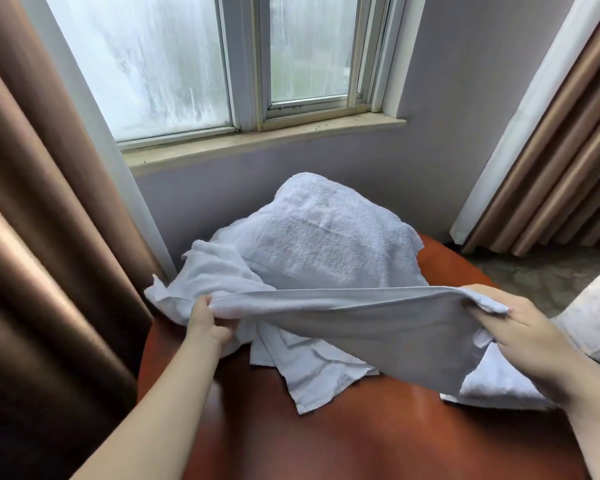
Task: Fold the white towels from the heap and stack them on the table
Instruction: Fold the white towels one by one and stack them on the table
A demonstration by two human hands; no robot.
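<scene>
A white towel [368, 327] hangs stretched between my hands above the round reddish-brown table [326, 441]. My left hand [207, 323] pinches its left top corner. My right hand [520, 330] grips the right top corner, and the cloth sags below toward the table. Behind it rises the heap of white towels [326, 237], piled at the table's far side. A loose towel [323, 379] from the heap spills onto the tabletop under the held one. At the right, partly hidden by my right arm, lies a folded white towel [492, 382].
Brown curtains hang at the left [49, 237] and at the right [561, 168]. A window [239, 64] with a sill is in the wall behind the table. A pale cushion or chair arm [593, 323] shows at the right edge. Grey floor [541, 275] lies beyond the table.
</scene>
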